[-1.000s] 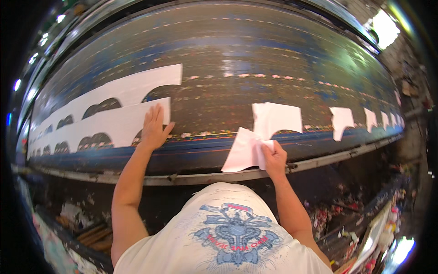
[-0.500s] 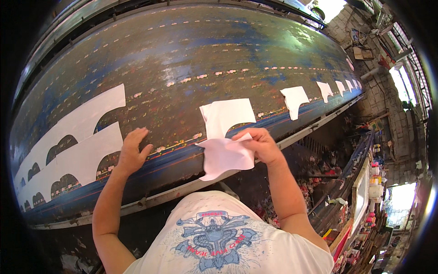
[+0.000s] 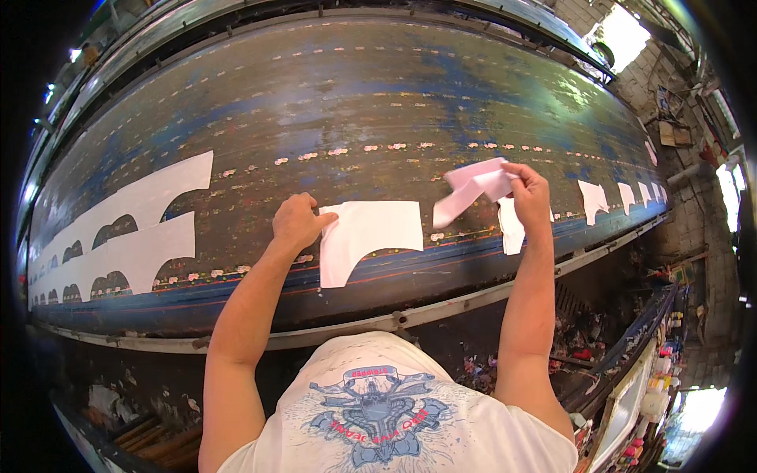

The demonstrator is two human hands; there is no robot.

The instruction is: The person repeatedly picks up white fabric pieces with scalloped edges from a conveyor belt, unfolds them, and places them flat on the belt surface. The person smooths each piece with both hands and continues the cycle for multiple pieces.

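Observation:
A white cut fabric piece (image 3: 371, 229) with a curved notch lies on the long dark table near its front edge. My left hand (image 3: 300, 223) is closed at its upper left corner, thumb and fingers pinching the edge. Farther right, my right hand (image 3: 527, 191) is shut on a loose, pinkish-white fabric piece (image 3: 473, 188), raised above the table and folded over on itself. Partly hidden behind my right hand is another white fabric piece (image 3: 510, 229) lying on the table.
Overlapping rows of white cut pieces (image 3: 162, 248) run along the table's left side. More single pieces (image 3: 593, 201) line the front edge toward the right. A metal rail (image 3: 378, 322) borders the table (image 3: 339, 102) in front of me. Bottles and clutter (image 3: 654, 402) stand at the lower right.
My right hand has moved up and to the right, carrying its fabric piece away from my body. My left hand, open before, has come right and closed on the lying piece's corner.

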